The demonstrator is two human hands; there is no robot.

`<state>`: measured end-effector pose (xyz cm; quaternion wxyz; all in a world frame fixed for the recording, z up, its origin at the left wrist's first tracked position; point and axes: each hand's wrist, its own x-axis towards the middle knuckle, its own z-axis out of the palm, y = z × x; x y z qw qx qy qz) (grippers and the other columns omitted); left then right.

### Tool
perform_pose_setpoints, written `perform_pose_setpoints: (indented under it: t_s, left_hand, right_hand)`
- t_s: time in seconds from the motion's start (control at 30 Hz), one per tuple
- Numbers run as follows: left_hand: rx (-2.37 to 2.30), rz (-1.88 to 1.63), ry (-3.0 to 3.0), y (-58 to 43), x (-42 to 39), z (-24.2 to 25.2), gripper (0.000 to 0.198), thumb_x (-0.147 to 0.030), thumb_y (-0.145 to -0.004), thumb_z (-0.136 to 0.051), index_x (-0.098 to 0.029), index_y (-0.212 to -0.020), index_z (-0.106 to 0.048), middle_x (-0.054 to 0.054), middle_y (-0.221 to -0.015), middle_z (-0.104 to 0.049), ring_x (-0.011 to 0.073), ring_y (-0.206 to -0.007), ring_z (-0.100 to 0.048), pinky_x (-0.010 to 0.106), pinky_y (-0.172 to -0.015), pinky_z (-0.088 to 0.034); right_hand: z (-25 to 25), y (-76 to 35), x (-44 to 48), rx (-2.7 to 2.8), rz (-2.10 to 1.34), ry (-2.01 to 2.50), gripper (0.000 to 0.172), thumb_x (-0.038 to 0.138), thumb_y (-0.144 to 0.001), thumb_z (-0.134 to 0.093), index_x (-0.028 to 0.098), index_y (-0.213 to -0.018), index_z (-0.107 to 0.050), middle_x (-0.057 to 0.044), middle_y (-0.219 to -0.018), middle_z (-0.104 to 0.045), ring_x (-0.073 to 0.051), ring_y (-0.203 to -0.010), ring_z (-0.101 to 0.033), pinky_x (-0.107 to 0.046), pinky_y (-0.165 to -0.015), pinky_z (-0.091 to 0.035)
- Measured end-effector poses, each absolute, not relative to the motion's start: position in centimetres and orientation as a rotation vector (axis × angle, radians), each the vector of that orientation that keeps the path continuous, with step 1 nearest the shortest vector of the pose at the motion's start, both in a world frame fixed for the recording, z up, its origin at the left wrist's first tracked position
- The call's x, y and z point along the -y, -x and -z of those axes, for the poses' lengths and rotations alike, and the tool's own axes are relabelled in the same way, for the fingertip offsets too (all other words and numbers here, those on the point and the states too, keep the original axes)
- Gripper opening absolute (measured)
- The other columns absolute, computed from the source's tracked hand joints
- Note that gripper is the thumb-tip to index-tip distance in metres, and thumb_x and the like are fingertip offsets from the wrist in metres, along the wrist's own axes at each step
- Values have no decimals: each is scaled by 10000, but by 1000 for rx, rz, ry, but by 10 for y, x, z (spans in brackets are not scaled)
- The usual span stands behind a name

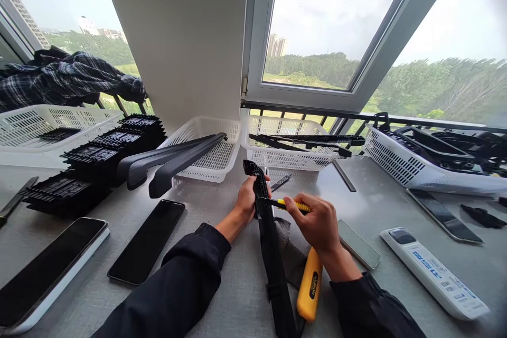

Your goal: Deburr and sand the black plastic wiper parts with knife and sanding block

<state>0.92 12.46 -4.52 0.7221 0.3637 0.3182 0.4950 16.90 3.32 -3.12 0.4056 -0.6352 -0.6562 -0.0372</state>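
Observation:
My left hand (pixel 248 199) is wrapped round the upper part of a long black plastic part (pixel 269 243), which slants down toward me with its ribbed side up. A yellow-handled knife (pixel 295 205) sits in the closed fingers of my right hand (pixel 320 224). Its thin tip reaches to the black part just beside my left hand. Below my right hand lies a thick yellow handle (pixel 310 285) with a dark label, on the table. A grey cloth (pixel 291 253) is bunched between that handle and the black part.
White baskets stand along the back; one basket (pixel 217 173) holds long dark grey trims (pixel 190 156). Stacked black ribbed parts (pixel 95 158) are at left. Phones (pixel 146 243) lie on both sides. A white device (pixel 433 272) lies at right, near a basket (pixel 428 169) of black parts.

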Motion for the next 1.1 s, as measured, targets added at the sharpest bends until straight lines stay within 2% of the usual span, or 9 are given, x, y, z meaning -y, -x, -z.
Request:
perform_pose_setpoints:
  t_s: [0.33,0.57,0.77,0.87,0.97,1.1]
  left_hand:
    - [-699,-1061,-819,-10,-125,49,362,-498,-905,-543,-172,-865,-695,15,-568,-619,150,-486,-528,265,-507,-401]
    - [-657,-1076,-865,-10,-123,49,391,-527,-913,-530,-170,-870,-683,32,-557,-626,171,-536,-564,272,-546,-438]
    - [-678,-1043,-809,-9,-124,47,377,-514,-912,-521,-174,-869,-677,25,-549,-609,162,-497,-524,271,-505,-404]
    - [-685,-1048,-785,-9,-124,47,357,-497,-900,-543,-172,-854,-682,15,-568,-603,154,-495,-533,268,-498,-401]
    - [-712,-1049,-762,-10,-125,47,341,-490,-883,-579,-170,-846,-689,2,-596,-598,148,-498,-552,264,-499,-412]
    - [-686,-1052,-775,-9,-125,47,357,-488,-910,-533,-168,-851,-681,17,-566,-607,149,-486,-531,261,-496,-401]
  right_hand:
    - [31,-174,-35,1601,138,1616,560,677,-1004,-567,234,-684,-689,-23,-623,-670,-182,-595,-550,-315,-642,-356]
    - [25,-171,-31,1714,8,1451,442,554,-973,-649,237,-666,-668,-9,-634,-678,-172,-607,-550,-310,-664,-401]
    - [24,-175,-32,1732,-78,1477,443,529,-947,-652,239,-615,-607,11,-581,-619,-157,-567,-514,-299,-630,-389]
    - [26,-180,-36,1592,-21,1577,505,575,-976,-604,235,-604,-568,26,-556,-559,-140,-535,-455,-292,-600,-349]
    - [30,-184,-40,1512,-14,1656,586,625,-1007,-529,238,-573,-465,40,-522,-459,-132,-520,-390,-295,-575,-300]
    - [35,-187,-43,1569,-66,1659,550,586,-982,-540,235,-565,-460,37,-521,-457,-140,-544,-420,-292,-614,-323]
